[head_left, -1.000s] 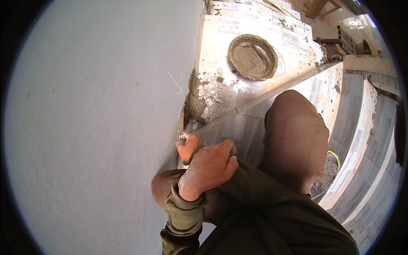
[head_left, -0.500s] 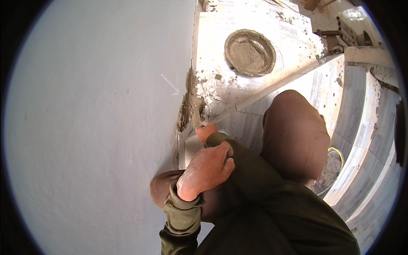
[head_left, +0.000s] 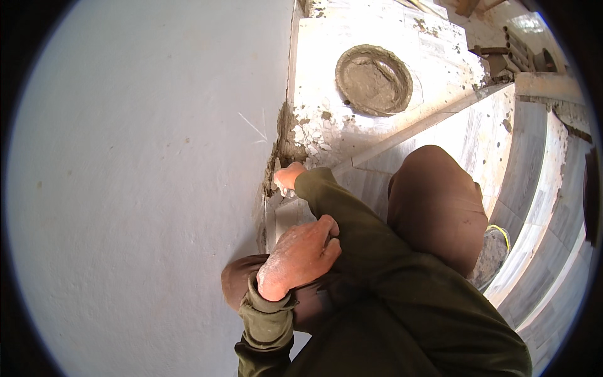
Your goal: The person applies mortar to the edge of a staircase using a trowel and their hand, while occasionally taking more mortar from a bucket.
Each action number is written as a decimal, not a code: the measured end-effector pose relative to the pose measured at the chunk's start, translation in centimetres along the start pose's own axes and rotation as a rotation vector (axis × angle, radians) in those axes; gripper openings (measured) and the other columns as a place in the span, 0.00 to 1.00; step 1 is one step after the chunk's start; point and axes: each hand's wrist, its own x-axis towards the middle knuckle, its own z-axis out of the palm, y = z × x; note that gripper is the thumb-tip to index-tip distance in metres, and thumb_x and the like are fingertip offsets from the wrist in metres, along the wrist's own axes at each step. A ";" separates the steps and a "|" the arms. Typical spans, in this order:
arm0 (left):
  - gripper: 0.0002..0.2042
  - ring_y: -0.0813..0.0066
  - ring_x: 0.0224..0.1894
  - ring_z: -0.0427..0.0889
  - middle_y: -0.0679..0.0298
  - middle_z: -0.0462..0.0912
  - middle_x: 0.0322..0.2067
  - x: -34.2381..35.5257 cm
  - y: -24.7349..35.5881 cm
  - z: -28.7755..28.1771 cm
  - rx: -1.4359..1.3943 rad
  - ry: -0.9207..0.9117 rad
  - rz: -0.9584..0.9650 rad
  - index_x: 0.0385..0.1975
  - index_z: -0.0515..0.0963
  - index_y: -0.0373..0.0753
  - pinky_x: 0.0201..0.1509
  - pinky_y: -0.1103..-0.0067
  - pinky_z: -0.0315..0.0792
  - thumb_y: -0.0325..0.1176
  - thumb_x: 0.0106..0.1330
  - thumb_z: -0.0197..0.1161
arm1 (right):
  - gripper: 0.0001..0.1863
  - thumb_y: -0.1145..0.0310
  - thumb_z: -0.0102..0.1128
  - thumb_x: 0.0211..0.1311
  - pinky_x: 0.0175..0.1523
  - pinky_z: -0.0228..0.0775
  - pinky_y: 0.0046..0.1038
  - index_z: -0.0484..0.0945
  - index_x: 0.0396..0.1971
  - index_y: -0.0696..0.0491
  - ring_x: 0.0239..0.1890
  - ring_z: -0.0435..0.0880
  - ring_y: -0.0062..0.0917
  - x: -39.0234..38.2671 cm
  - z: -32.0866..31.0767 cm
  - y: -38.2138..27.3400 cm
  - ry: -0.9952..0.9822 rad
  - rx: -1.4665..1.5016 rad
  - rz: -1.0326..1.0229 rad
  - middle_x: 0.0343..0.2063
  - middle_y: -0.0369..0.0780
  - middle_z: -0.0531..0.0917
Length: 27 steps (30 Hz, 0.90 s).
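My right hand (head_left: 289, 178) is closed around a small trowel (head_left: 277, 164), most of it hidden by the fingers; a narrow strip of blade shows beside the wall. It works at the rough strip of mortar (head_left: 286, 135) along the foot of the pale wall (head_left: 151, 176). My left hand (head_left: 300, 257) is curled into a loose fist above my left knee, close to my right sleeve. Nothing shows in its fingers, though the palm is hidden. Ahead, a round pan of wet grey mortar (head_left: 374, 80) sits on the tiled landing (head_left: 433, 69).
Steps with wood-look tiles (head_left: 534, 157) curve down on the right. By my right knee (head_left: 438, 207) stands a dark bucket (head_left: 493, 257) with a yellow handle. Mortar crumbs (head_left: 311, 132) lie near the wall. Pipes and scraps (head_left: 515, 50) are piled at the far right.
My right hand has moved a little forward and left, bringing the trowel against the mortar at the wall. My left hand stays closed in nearly the same place.
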 end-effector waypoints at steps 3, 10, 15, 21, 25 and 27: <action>0.08 0.52 0.29 0.77 0.52 0.76 0.23 -0.7 -0.5 -0.3 -0.020 0.027 -0.015 0.36 0.69 0.36 0.32 0.64 0.67 0.30 0.59 0.55 | 0.08 0.71 0.56 0.53 0.23 0.71 0.32 0.78 0.20 0.60 0.18 0.78 0.27 -2.1 0.1 -4.6 0.154 0.447 0.279 0.16 0.40 0.78; 0.08 0.52 0.29 0.77 0.51 0.76 0.23 -0.6 0.0 -0.5 -0.026 0.053 0.013 0.34 0.70 0.36 0.33 0.64 0.67 0.31 0.59 0.56 | 0.08 0.73 0.61 0.48 0.26 0.80 0.29 0.78 0.27 0.62 0.26 0.83 0.32 -3.5 -3.2 -7.3 0.062 0.517 0.221 0.29 0.48 0.81; 0.08 0.53 0.28 0.76 0.53 0.76 0.22 -1.5 -0.5 -0.8 -0.109 0.051 0.038 0.33 0.70 0.36 0.32 0.65 0.67 0.31 0.58 0.56 | 0.06 0.73 0.60 0.51 0.20 0.71 0.26 0.77 0.22 0.60 0.16 0.78 0.26 -6.6 -2.9 -9.2 0.028 0.531 0.232 0.17 0.39 0.77; 0.08 0.53 0.27 0.76 0.55 0.76 0.21 -1.6 -0.5 -0.6 -0.096 0.092 0.110 0.32 0.69 0.36 0.32 0.64 0.68 0.33 0.57 0.55 | 0.10 0.71 0.55 0.51 0.19 0.66 0.27 0.75 0.17 0.61 0.15 0.77 0.26 -10.2 -3.5 -6.1 0.047 0.533 0.026 0.15 0.43 0.78; 0.08 0.53 0.28 0.77 0.55 0.76 0.21 -1.5 -0.4 -0.4 -0.084 0.124 0.148 0.32 0.68 0.36 0.32 0.64 0.68 0.32 0.57 0.54 | 0.11 0.67 0.55 0.52 0.24 0.69 0.29 0.77 0.21 0.60 0.18 0.79 0.27 -7.4 -2.6 1.3 0.095 -0.039 -0.186 0.18 0.43 0.81; 0.07 0.53 0.28 0.77 0.54 0.75 0.20 -2.1 -0.9 -0.4 -0.083 0.132 0.142 0.32 0.68 0.36 0.32 0.64 0.68 0.32 0.57 0.54 | 0.10 0.69 0.55 0.54 0.22 0.69 0.28 0.77 0.21 0.60 0.17 0.79 0.27 -7.6 -1.0 0.5 0.006 -0.333 -0.346 0.16 0.41 0.78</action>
